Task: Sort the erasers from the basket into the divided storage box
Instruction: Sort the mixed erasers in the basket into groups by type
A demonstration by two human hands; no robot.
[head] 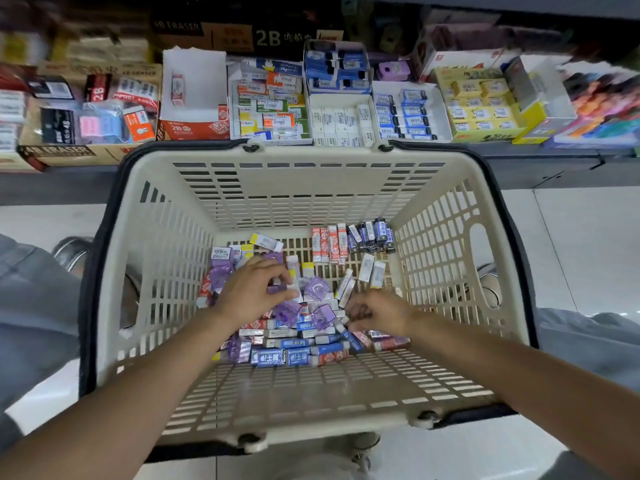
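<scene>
Erasers heaped loose on the slatted floor of a cream plastic shopping basket, mostly toward 6 o'clock of the basket floor. Blue-sleeved, red-sleeved and white ones mixed with purple wrapped pieces. At 12 o'clock of the floor, a tidy row of red-and-white erasers standing side by side, touching a row of dark blue ones toward 1 o'clock.

Left hand reaching in from 7 o'clock, palm down over the heap, fingers curled and pinching a small white eraser among the purple pieces. Right hand reaching in from 4 o'clock, low on the heap, fingers curled under; whether anything is held, cannot tell.

Beyond the basket's far rim, at 12 o'clock, a shelf of open cardboard display boxes. Directly above the rim, a divided storage box with white erasers in rows, beside a tray of blue-sleeved ones toward 1 o'clock and a mixed orange, green and yellow tray toward 11 o'clock. Near-empty red 2B carton further toward 10 o'clock; yellow box toward 2 o'clock. Black basket handle folded down along the rim at 9 o'clock. Pale tiled floor beneath.
</scene>
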